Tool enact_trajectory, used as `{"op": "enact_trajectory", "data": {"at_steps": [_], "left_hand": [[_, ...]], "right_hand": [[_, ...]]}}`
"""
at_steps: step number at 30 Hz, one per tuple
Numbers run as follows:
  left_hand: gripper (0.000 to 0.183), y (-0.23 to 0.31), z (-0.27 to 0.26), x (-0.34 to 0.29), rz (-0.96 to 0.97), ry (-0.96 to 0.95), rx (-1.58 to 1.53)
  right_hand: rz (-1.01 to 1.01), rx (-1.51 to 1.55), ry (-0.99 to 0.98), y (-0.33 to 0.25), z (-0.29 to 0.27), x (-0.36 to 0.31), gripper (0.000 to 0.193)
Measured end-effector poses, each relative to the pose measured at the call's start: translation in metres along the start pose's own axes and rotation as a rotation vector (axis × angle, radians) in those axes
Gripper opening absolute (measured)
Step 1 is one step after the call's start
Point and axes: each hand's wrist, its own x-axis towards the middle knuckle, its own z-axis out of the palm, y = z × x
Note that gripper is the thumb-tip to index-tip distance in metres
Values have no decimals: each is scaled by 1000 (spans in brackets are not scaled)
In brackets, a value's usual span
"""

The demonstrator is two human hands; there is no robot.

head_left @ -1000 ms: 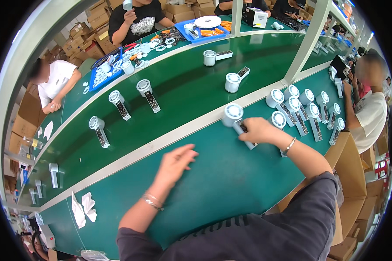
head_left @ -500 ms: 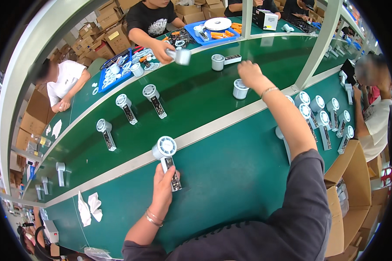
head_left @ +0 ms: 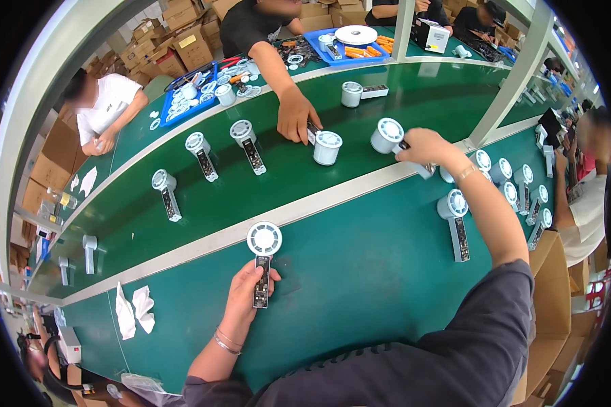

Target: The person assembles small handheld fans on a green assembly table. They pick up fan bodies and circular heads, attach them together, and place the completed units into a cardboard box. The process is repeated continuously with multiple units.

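My left hand [head_left: 243, 288] is closed around the handle of a pale handheld fan [head_left: 264, 239]. The fan stands head up over the near green table, and a dark circuit board shows along its open handle. Stretched out to the right, my right hand [head_left: 424, 148] grips the handle of a second handheld fan [head_left: 387, 134] above the edge of the belt. Its round head points left, and my fingers partly cover the handle. On the belt beside it, a co-worker's hand [head_left: 297, 117] touches another fan [head_left: 327, 148].
Several fans lie on the green belt [head_left: 204, 197], which a pale rail [head_left: 305, 217] divides from my table. More fans [head_left: 457, 230] are grouped at the right, near a cardboard box [head_left: 553, 298]. White tissues [head_left: 134, 311] lie at the left. Blue trays [head_left: 346, 60] of parts stand across the belt.
My right hand has closed on the fan's handle and drawn it a little to the right. The co-worker's hand has brought a fan down to the belt. My left hand still holds its fan.
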Motion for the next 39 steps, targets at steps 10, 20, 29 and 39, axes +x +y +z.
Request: {"op": "enact_trajectory", "data": {"at_steps": [10,20,29,39], "left_hand": [[40,-1,-4,-6,6,42,-84],[34,-6,-4,-6,48,-32,-157],[35,-4,-10,-7,90,11,-207],[36,-10,-6,-5,111,80,-223]], "right_hand": [[5,-271,86,-33,17,-64,42],[-570,-422,508,-92,15,86,45],[-877,-456,337,-136,45,129,39],[-373,-8,139,-166,24,24,35]]}}
